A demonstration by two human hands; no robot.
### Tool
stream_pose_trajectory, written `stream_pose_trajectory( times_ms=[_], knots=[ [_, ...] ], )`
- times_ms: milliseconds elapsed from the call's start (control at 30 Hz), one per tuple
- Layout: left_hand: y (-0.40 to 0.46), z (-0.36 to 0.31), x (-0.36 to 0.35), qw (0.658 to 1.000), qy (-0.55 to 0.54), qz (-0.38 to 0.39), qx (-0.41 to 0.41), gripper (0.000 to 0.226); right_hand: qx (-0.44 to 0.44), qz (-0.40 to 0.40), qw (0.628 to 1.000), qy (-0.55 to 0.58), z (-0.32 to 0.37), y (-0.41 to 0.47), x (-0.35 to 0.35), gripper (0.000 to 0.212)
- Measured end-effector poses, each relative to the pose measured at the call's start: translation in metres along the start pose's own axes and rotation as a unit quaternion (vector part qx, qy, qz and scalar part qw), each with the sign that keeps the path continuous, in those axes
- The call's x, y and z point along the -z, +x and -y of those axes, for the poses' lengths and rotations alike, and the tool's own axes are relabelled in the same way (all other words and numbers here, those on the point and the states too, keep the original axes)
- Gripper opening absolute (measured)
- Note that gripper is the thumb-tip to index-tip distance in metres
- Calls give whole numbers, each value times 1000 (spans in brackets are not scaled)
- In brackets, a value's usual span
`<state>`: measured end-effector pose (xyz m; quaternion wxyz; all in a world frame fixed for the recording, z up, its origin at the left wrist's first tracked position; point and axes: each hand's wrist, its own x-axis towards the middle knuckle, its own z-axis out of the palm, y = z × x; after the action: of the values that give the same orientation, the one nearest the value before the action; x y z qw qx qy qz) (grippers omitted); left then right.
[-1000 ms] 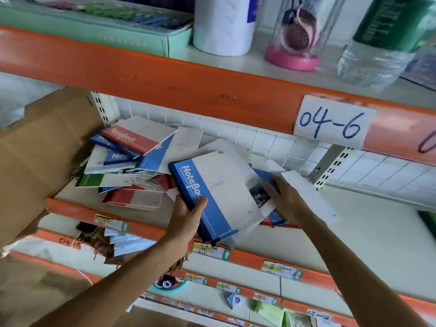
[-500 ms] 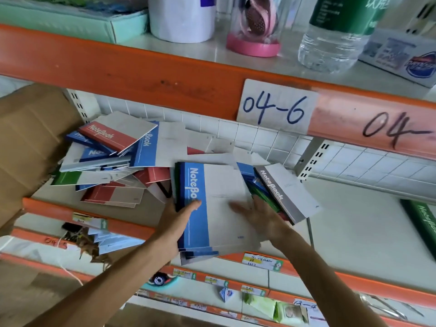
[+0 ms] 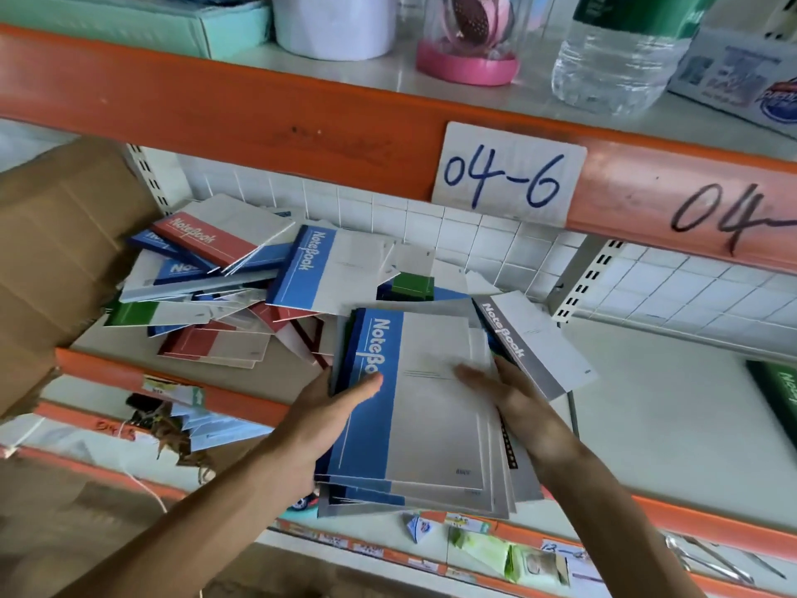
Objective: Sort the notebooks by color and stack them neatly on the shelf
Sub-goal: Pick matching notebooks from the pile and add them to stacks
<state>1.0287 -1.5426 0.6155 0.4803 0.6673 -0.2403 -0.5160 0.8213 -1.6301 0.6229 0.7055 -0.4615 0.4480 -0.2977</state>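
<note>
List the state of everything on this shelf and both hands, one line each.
blue notebook stack: gathered, roughly squared, overhanging the shelf edge.
left hand: grips the stack's spine side, thumb on top.
right hand: flat on the top cover.
grey notebook: lying tilted beside the stack.
mixed notebook pile: unsorted, jumbled.
water bottle: upright, upper shelf.

Bare forearms, seemingly no sleeves.

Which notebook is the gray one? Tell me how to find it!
Find the white "04-6" label on the orange shelf beam. Below it, beside the right hand, lies the gray-striped notebook. Its neighbours have blue, red or green stripes.
</note>
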Motion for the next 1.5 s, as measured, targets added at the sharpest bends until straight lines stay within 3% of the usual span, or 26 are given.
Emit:
stream_pose_trajectory(
  times_ms=[167,367,467,600,733,800,900,967,1067,1133,1267,1367,1433,1500],
  knots=[
    [-7,-1,16,1000,12,23,-3,23,30,-2,1000,7,1,-3,-18,31],
    [-6,-9,14,999,40,34,-5,28,71,-17,994,-81,3,-11,-27,37],
    [-8,-13,17,996,41,73,13,23,39,-39,998,-16,6,-24,-23,25],
    [-9,-13,38,992,57,112,13,24,-8,-32,995,92,10,-12,-21,53],
    [-9,-8,65,990,59,130,-8,11,-33,-83,988,123,14,33,-42,43],
    [-14,-7,78,991,67,119,-9,4,-45,-63,994,80,13,57,-55,31],
    [-25,-13,95,991,64,114,-5,10,-120,2,991,-60,26,85,-78,35],
    [-21,-9,109,992,53,112,14,3,-115,3,983,-142,39,107,-92,37],
    [-19,-4,124,994,14,103,43,22,-117,17,969,-219,45,134,-108,48],
    [-20,-3,130,995,3,88,38,17,-121,-7,964,-237,40,148,-114,47],
    [-14,1,139,996,11,86,18,30,-31,-107,988,-110,31,158,-117,22],
    [-9,7,146,996,25,83,21,39,110,-243,959,-96,39,151,-102,11],
    [-6,11,147,995,36,88,21,40,147,-252,956,0,52,141,-90,10],
    [-4,15,150,995,40,88,14,39,111,-204,968,98,59,120,-85,15]
  ],
)
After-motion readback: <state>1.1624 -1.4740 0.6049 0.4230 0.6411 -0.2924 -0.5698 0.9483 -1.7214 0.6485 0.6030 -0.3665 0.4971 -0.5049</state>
